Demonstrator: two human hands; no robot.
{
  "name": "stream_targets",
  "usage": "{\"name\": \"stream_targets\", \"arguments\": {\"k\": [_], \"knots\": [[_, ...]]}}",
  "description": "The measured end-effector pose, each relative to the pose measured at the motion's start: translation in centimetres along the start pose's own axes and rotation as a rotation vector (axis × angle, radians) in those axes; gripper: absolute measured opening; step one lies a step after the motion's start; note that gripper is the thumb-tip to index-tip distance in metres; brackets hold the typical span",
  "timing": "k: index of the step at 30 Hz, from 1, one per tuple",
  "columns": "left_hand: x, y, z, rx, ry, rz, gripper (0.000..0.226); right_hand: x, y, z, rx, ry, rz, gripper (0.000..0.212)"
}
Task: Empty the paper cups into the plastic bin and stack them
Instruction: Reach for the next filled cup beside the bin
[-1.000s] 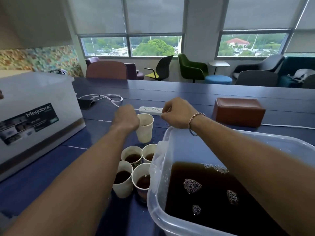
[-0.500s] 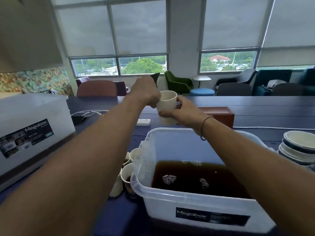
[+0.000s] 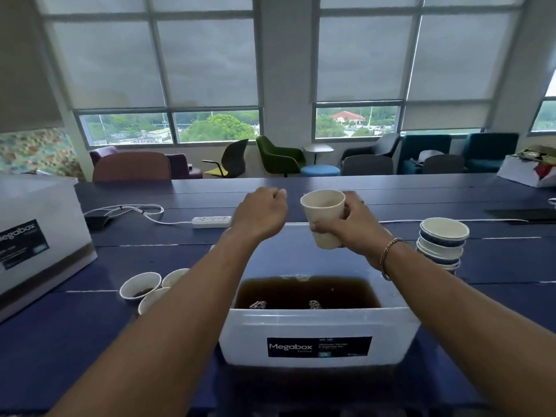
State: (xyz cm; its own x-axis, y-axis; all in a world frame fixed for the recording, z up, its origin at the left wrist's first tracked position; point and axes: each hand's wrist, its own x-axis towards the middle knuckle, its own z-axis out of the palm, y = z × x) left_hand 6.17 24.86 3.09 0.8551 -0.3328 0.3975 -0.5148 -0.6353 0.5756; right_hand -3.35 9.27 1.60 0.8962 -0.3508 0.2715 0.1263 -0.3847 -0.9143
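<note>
Over the bin (image 3: 319, 326), the cup (image 3: 326, 218) switches sides: my right hand (image 3: 356, 228) grips it now, my left hand (image 3: 260, 213) curls empty (looks drained, so stacking comes next).

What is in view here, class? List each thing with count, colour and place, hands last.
bin: one, clear, mid-table, holds dark liquid
held cup: one, white, over bin's far edge
loose cups: three showing, white, left of bin
stack: one, white and blue, right of bin
power strip: one, white, beyond bin, leftward
box: one, white, far left
table: one, blue, under all
chairs: several, mixed colours, by windows
left hand: one, over bin, fingers curled, empty
right hand: one, grips held cup
</note>
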Motion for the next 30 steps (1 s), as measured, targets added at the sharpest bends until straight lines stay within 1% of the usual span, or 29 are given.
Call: {"name": "stream_targets", "arguments": {"k": [2, 4, 7, 13, 16, 24, 30], "knots": [[-0.6, -1.4, 0.8, 0.046, -0.006, -0.038, 0.037, -0.3, 0.5, -0.3, -0.058, -0.006, -0.007, 0.056], [-1.1, -2.7, 1.3, 0.11, -0.072, -0.051, 0.035, -0.4, 0.9, -0.3, -0.088, -0.028, -0.004, 0.057], [-1.4, -3.9, 1.3, 0.196, -0.19, -0.047, 0.039, -0.3, 1.3, -0.3, -0.147, -0.049, -0.027, 0.06], [-2.0, -4.2, 1.3, 0.333, -0.284, -0.008, 0.046, -0.4, 1.8, -0.3, -0.26, -0.063, -0.058, 0.066], [-2.1, -4.3, 1.2, 0.371, -0.303, 0.005, 0.049, -0.5, 2.1, -0.3, -0.349, -0.069, -0.075, 0.065], [-2.2, -4.3, 1.2, 0.405, -0.327, 0.005, 0.051, -0.5, 2.6, -0.4, -0.57, -0.09, -0.106, 0.049], [-2.2, -4.4, 1.1, 0.375, -0.33, 0.003, 0.054, -0.6, 2.6, -0.6, -0.72, -0.112, -0.106, 0.049]]}}
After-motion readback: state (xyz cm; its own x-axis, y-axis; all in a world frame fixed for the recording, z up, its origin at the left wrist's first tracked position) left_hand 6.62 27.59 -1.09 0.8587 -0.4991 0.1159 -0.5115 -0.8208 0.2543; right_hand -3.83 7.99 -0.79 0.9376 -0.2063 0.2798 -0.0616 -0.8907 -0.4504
